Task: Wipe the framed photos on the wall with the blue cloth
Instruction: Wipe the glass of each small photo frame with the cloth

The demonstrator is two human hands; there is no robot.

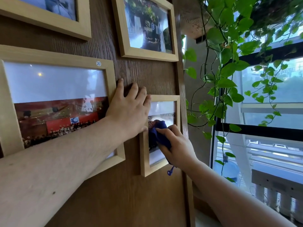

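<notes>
Pressing blue cloth (159, 134) under right hand (177, 147)

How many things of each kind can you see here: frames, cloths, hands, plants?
Framed photos: 4 (top left, top middle, large, small)
Blue cloth: 1
Hands: 2 (left, right)
Trailing plant: 1
Total: 8

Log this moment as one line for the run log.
right hand wiping small lower-right frame with blue cloth | left hand steadying frame

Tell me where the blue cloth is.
In the head view, lower right of the wall: the blue cloth is pressed on the small frame's glass under the right hand.
</notes>
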